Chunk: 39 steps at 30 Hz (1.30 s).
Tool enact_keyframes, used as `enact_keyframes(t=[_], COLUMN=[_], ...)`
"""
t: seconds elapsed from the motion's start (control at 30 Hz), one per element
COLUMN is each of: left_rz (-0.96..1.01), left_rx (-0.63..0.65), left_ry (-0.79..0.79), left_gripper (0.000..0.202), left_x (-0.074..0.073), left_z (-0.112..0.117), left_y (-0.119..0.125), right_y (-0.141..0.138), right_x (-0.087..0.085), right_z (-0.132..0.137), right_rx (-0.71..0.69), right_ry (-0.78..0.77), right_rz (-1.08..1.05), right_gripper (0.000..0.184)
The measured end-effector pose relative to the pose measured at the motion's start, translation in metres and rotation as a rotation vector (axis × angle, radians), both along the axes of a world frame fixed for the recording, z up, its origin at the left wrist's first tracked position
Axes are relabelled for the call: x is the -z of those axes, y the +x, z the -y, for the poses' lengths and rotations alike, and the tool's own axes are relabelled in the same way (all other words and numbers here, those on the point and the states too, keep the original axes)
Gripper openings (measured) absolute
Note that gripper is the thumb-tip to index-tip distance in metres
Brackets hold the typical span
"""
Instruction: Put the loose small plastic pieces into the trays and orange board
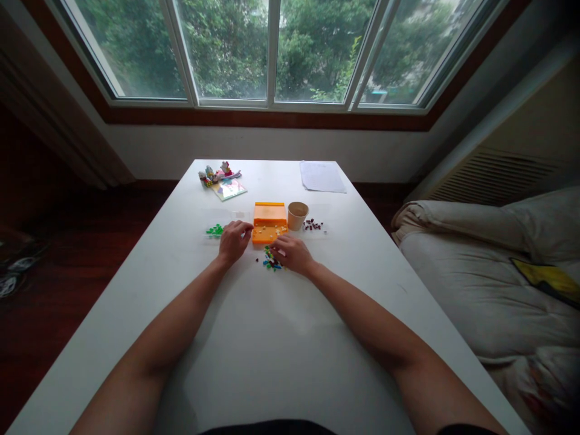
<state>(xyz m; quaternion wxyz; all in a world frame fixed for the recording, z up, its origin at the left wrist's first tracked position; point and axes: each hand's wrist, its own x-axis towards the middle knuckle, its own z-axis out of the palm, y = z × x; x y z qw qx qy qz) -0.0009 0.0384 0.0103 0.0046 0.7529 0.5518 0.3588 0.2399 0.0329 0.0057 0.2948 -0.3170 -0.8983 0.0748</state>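
Observation:
An open orange box (269,221) stands on the white table (272,338), with small pale pieces in its near half. My left hand (233,240) rests just left of the box, fingers curled and pinched near its edge. My right hand (292,251) lies in front of the box, fingers closed over a small heap of mixed coloured bricks (270,261). What either hand pinches is too small to make out. A cluster of green bricks (214,230) lies left of my left hand.
A paper cup (297,215) stands right of the box, with dark red bricks (312,226) beside it. Small built figures (216,173) and a colourful booklet (229,189) lie further back on the left, white sheets (321,176) at the back right. A sofa with bedding (489,266) borders the table's right side.

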Motion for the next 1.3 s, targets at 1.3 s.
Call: enact_keyframes(t=[1.3], left_rz=[0.089], left_rx=[-0.039], left_ry=[-0.037], left_gripper=[0.016], left_x=[0.006], left_z=[0.004], left_y=[0.005], right_y=[-0.025], right_x=[0.008], right_z=[0.012], right_rx=[-0.239], right_ry=[0.072], right_rz=[0.066], right_gripper=[0.009])
